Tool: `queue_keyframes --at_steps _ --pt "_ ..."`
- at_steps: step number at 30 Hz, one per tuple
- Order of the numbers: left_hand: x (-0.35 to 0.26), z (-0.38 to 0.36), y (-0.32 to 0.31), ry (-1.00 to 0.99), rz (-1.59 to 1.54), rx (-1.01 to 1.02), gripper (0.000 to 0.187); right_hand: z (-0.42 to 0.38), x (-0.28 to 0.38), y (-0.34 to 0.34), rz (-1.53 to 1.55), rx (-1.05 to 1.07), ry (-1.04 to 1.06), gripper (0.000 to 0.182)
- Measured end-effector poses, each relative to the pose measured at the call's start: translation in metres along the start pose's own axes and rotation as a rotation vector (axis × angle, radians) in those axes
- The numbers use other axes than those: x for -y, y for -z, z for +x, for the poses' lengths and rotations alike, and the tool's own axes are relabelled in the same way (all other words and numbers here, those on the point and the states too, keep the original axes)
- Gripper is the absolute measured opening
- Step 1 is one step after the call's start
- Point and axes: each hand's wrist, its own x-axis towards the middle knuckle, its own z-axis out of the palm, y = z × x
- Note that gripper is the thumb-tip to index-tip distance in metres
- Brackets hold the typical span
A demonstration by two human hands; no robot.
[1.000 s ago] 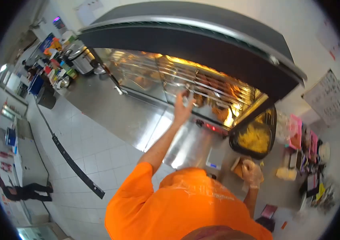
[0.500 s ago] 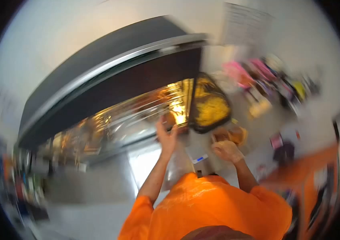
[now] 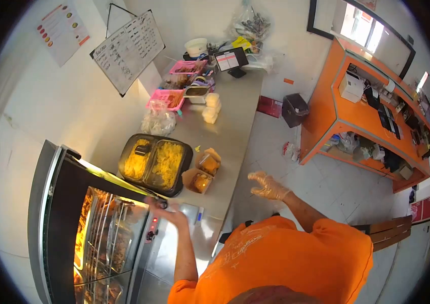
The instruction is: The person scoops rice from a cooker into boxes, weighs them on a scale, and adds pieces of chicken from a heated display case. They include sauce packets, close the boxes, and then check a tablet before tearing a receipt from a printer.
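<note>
My left hand [image 3: 170, 213] is at the near corner of the lit display case [image 3: 60, 202], beside a small black object [image 3: 161, 203]. Its fingers are smeared by motion, so a grip cannot be made out. My right hand [image 3: 269, 187], in a clear glove, is open and empty past the counter's right edge. Between the hands and farther forward, an open cardboard box [image 3: 188, 178] holds food in two parts. Left of it sits a black two-part tray [image 3: 187, 161] of yellow food, with a black object lying on the left portion.
Farther up the steel counter [image 3: 237, 109] are pink baskets [image 3: 155, 96], a metal container [image 3: 196, 91], white stacked pieces [image 3: 211, 108] and a tablet [image 3: 230, 60]. A scale-like device [image 3: 190, 212] lies near my left hand. An orange desk [image 3: 321, 111] and dark bin [image 3: 295, 110] stand right.
The view has swung to the right and sharpened, showing more counter and the orange desk. My right hand has moved away from the box, and its fingers have spread.
</note>
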Motion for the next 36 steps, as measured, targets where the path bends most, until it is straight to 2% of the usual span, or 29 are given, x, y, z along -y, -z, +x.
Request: queue_keyframes --at_steps 1,2,3,4,6,9,12,15,19,22,24,25,27,29,31,33,34,36 --pt "-0.061 -0.026 -0.025 -0.103 0.026 0.259 0.087 -0.004 -0.009 0.005 0.094 -0.165 0.057 0.05" --pt "-0.06 -0.063 -0.051 -0.144 -0.106 0.496 0.088 -0.006 -0.009 0.013 0.22 -0.27 -0.076 0.053" --pt "-0.077 -0.088 -0.077 -0.23 -0.062 0.774 0.092 -0.007 -0.002 0.023 0.344 -0.37 -0.21 0.055" --pt "-0.094 -0.118 -0.107 -0.226 -0.142 0.95 0.094 -0.009 -0.005 0.036 0.467 -0.468 -0.345 0.057" --pt "-0.135 -0.157 -0.158 -0.32 -0.148 1.025 0.09 -0.019 -0.034 0.059 0.461 -0.578 -0.307 0.054" --pt "-0.156 -0.184 -0.217 -0.141 -0.353 1.047 0.081 -0.042 -0.091 0.084 0.633 -0.635 -0.311 0.051" --pt "-0.155 -0.189 -0.254 0.006 -0.422 0.91 0.075 -0.062 -0.144 0.112 0.717 -0.63 -0.335 0.046" --pt "-0.135 -0.181 -0.271 0.182 -0.356 0.796 0.071 -0.06 -0.167 0.135 0.793 -0.608 -0.416 0.039" --pt "-0.1 -0.155 -0.285 0.244 -0.178 0.717 0.067 -0.028 -0.193 0.153 0.87 -0.558 -0.506 0.032" --pt "-0.062 -0.125 -0.308 0.306 -0.072 0.722 0.065 0.005 -0.205 0.179 0.963 -0.655 -0.387 0.029" --pt "-0.038 -0.1 -0.336 0.313 -0.004 0.751 0.062 0.027 -0.245 0.197 0.891 -0.757 -0.368 0.026" --pt "-0.025 -0.09 -0.357 0.32 0.008 0.757 0.063 0.038 -0.264 0.205 0.852 -0.803 -0.357 0.025" --pt "0.005 -0.061 -0.404 0.327 0.031 0.764 0.065 0.061 -0.264 0.246 0.819 -0.895 -0.574 0.024" --pt "0.036 -0.031 -0.467 0.295 0.07 0.784 0.069 0.062 -0.316 0.259 0.799 -0.967 -0.391 0.022" --pt "0.077 -0.003 -0.535 0.217 0.107 0.81 0.076 0.069 -0.343 0.286 0.835 -0.987 -0.572 0.021" --pt "0.103 0.043 -0.609 0.118 0.236 0.852 0.086 0.087 -0.346 0.297 0.695 -1.127 -0.725 0.022" --pt "0.11 0.068 -0.644 0.093 0.351 0.88 0.09 0.091 -0.357 0.299 0.684 -1.12 -0.76 0.022" --pt "0.139 0.119 -0.713 0.05 0.326 0.858 0.096 0.102 -0.372 0.298 0.654 -1.099 -0.834 0.022"
